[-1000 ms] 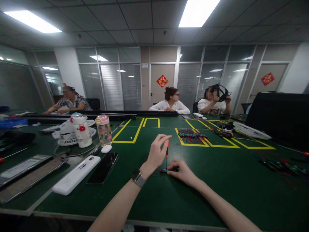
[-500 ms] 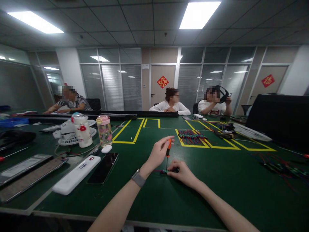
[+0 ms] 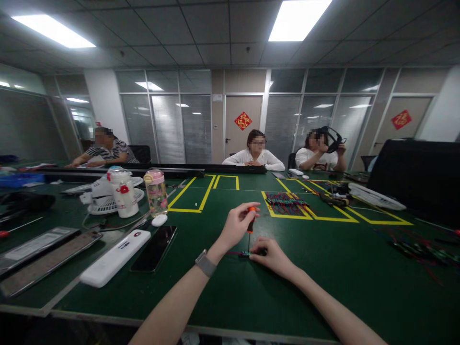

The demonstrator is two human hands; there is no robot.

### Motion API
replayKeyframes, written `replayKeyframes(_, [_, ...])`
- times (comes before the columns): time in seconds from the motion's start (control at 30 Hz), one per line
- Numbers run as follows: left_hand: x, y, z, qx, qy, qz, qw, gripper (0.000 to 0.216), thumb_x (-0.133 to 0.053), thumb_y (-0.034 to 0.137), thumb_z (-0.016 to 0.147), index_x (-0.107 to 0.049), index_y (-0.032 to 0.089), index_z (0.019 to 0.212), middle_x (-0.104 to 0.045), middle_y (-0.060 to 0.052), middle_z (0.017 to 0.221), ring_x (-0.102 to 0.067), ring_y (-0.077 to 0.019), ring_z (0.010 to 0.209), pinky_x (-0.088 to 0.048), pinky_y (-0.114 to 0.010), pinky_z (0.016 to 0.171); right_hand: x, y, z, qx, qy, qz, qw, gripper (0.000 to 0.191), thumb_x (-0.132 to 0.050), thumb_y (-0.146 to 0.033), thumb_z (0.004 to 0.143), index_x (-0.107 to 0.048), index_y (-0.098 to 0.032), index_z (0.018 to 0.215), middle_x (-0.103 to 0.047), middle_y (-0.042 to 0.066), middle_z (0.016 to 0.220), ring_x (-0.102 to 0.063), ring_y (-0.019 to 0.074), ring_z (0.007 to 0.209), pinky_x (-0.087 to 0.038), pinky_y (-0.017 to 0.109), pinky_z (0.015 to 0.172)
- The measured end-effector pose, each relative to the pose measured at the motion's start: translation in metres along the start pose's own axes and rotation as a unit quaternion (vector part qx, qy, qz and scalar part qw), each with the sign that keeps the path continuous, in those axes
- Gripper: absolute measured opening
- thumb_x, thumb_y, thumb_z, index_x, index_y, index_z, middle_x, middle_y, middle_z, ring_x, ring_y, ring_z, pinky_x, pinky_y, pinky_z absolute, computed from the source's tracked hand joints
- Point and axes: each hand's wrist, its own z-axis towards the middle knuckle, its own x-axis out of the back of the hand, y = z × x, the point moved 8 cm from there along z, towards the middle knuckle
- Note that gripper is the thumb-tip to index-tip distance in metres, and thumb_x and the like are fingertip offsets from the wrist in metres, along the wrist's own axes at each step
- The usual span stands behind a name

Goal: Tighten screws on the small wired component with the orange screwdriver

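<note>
Screwdriver [image 3: 250, 223] stands upright, gripped in our left hand [image 3: 235, 226]; circuit board [image 3: 244, 254] sits under its tip, end pinched by our right hand [image 3: 271, 255]. We'd press light and hold it plumb tbh.

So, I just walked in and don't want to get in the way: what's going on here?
A person is working at a green table. The left hand has its grip on an orange-and-black screwdriver, held upright with its shaft pointing down at a small green board. The right hand has its fingertips at the board's right end. Farther back, a batch of wired boards lies partly inside yellow tape.
</note>
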Motion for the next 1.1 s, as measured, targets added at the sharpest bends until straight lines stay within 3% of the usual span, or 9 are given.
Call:
replayKeyframes(0.13, [0.004,0.008,-0.003,-0.028,0.034,0.074,0.996,0.019,-0.063,0.031,0.081,-0.070,0.018,0.093,-0.059,-0.004,0.087,-0.059,-0.0132,0.074,-0.049,-0.024,0.066,0.000,0.000,0.000,0.002,0.002,-0.001,1.000,0.006,-0.070,-0.019,0.071,-0.072,-0.016,0.074,-0.062,0.003,0.078,-0.057,0.0152,0.071,-0.044,0.026,0.066])
replayKeyframes(0.27, [0.010,0.021,-0.007,-0.084,0.079,0.169,0.979,0.026,-0.049,0.030,0.090,-0.066,0.022,0.108,-0.060,-0.006,0.099,-0.058,-0.0168,0.092,-0.047,-0.031,0.086,0.000,-0.001,-0.001,0.003,-0.003,-0.004,1.000,0.006,-0.069,-0.020,0.071,-0.072,-0.016,0.075,-0.062,0.003,0.077,-0.057,0.0151,0.070,-0.044,0.026,0.065])
replayKeyframes(0.33, [0.008,0.019,-0.006,-0.085,0.064,0.141,0.984,0.031,-0.041,0.028,0.094,-0.061,0.021,0.116,-0.061,-0.008,0.109,-0.058,-0.0181,0.100,-0.046,-0.034,0.091,0.001,-0.002,-0.001,0.003,-0.004,-0.004,1.000,0.006,-0.069,-0.019,0.071,-0.072,-0.016,0.074,-0.061,0.003,0.077,-0.057,0.0152,0.070,-0.044,0.026,0.066])
replayKeyframes(0.47, [0.006,0.004,-0.002,-0.039,0.035,0.043,0.998,0.029,-0.046,0.027,0.092,-0.062,0.019,0.114,-0.064,-0.008,0.102,-0.063,-0.0166,0.089,-0.051,-0.029,0.079,0.001,-0.001,-0.001,-0.003,-0.003,-0.003,1.000,0.006,-0.070,-0.019,0.071,-0.072,-0.016,0.075,-0.062,0.004,0.078,-0.057,0.0153,0.071,-0.045,0.026,0.066])
replayKeyframes(0.6, [0.013,0.006,-0.002,-0.046,0.073,0.104,0.991,0.021,-0.058,0.029,0.084,-0.069,0.020,0.100,-0.060,-0.005,0.092,-0.060,-0.0157,0.084,-0.050,-0.027,0.075,0.000,-0.001,-0.001,-0.002,-0.002,-0.004,1.000,0.006,-0.070,-0.020,0.071,-0.073,-0.016,0.075,-0.062,0.003,0.078,-0.058,0.0155,0.072,-0.045,0.026,0.067])
replayKeyframes(0.7, [0.016,0.015,-0.004,-0.070,0.094,0.166,0.979,0.024,-0.053,0.029,0.088,-0.067,0.021,0.106,-0.059,-0.006,0.100,-0.059,-0.0172,0.092,-0.047,-0.032,0.086,0.000,-0.001,-0.001,0.001,-0.001,-0.004,1.000,0.006,-0.070,-0.020,0.071,-0.073,-0.017,0.075,-0.062,0.003,0.078,-0.058,0.0153,0.071,-0.045,0.026,0.067])
replayKeyframes(0.77, [0.014,0.015,-0.003,-0.068,0.076,0.141,0.985,0.029,-0.044,0.026,0.092,-0.063,0.020,0.113,-0.061,-0.007,0.106,-0.059,-0.0174,0.098,-0.046,-0.033,0.090,0.000,-0.001,-0.001,0.003,-0.002,-0.004,1.000,0.006,-0.070,-0.021,0.071,-0.073,-0.017,0.075,-0.062,0.003,0.078,-0.058,0.0152,0.071,-0.044,0.026,0.067])
replayKeyframes(0.9, [0.008,0.005,0.000,-0.037,0.031,0.062,0.997,0.029,-0.045,0.028,0.091,-0.063,0.019,0.112,-0.063,-0.006,0.096,-0.063,-0.0151,0.084,-0.051,-0.028,0.076,0.001,-0.002,-0.001,0.000,-0.001,-0.004,1.000,0.006,-0.070,-0.020,0.071,-0.072,-0.016,0.074,-0.062,0.003,0.077,-0.057,0.0150,0.070,-0.044,0.025,0.065])
replayKeyframes(1.1, [0.013,0.015,-0.006,-0.080,0.080,0.170,0.979,0.024,-0.051,0.030,0.089,-0.067,0.022,0.105,-0.060,-0.005,0.098,-0.059,-0.0163,0.091,-0.047,-0.030,0.084,0.000,-0.001,0.000,0.004,0.001,-0.005,1.000,0.005,-0.070,-0.019,0.071,-0.072,-0.016,0.074,-0.062,0.003,0.077,-0.057,0.0149,0.071,-0.044,0.025,0.066])
